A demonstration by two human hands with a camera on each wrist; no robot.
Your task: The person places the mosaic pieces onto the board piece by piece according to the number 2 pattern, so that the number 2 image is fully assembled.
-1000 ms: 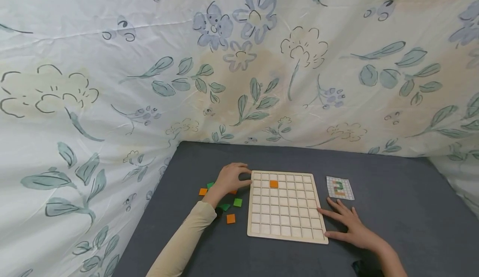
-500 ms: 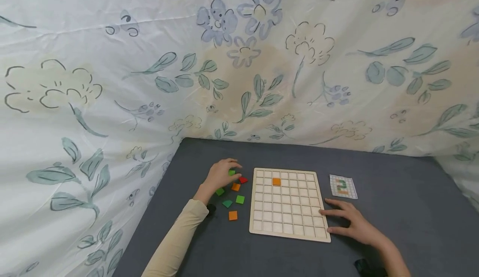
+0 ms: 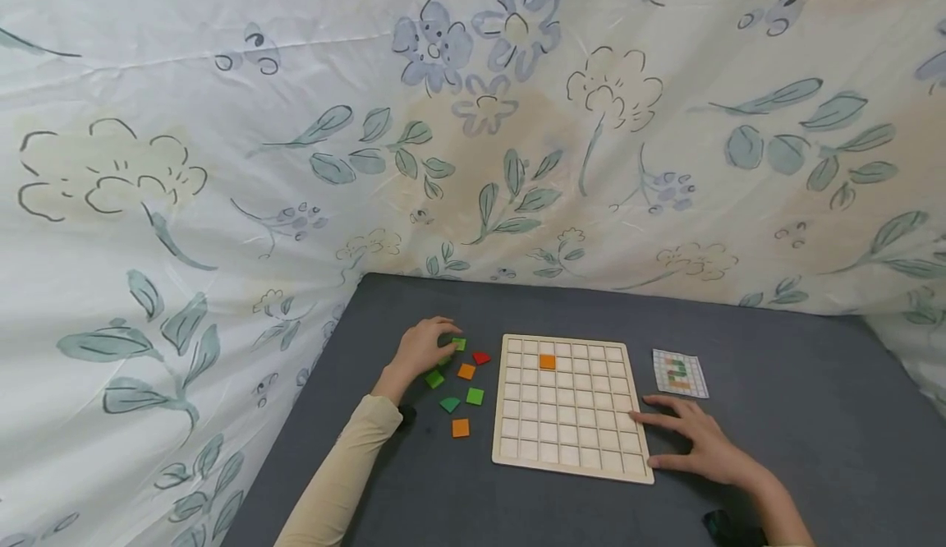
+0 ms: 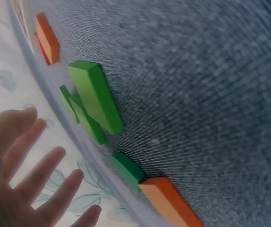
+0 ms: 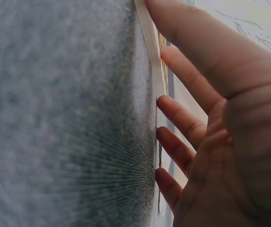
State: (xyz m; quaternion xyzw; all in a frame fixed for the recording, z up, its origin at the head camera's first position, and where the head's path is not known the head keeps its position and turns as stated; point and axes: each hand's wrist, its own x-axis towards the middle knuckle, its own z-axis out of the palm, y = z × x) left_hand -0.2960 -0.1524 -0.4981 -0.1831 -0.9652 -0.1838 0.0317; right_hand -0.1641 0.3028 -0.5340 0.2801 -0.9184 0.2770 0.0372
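My left hand (image 3: 420,350) hovers over the loose tiles left of the board, fingers loosely bent and holding nothing. In the left wrist view, its spread fingers (image 4: 50,168) are apart from the green tiles (image 4: 95,97). Closest to its fingertips in the head view lies a green tile (image 3: 460,344), beside a red piece (image 3: 481,358) and an orange tile (image 3: 466,371). My right hand (image 3: 698,440) has its fingers spread, thumb and fingertips at the right edge of the wooden grid board (image 3: 565,430). One orange tile (image 3: 547,361) sits in a cell of the board's second row.
Nearer me lie a dark green piece (image 3: 450,405), another green tile (image 3: 475,397) and another orange tile (image 3: 461,428). A small printed pattern card (image 3: 680,373) lies right of the board. Floral cloth (image 3: 510,120) hangs behind the dark table (image 3: 813,415).
My left hand has moved left from the board's left edge to over the tiles, uncovering the red piece and nearby tiles. The right hand stays at the board's right edge.
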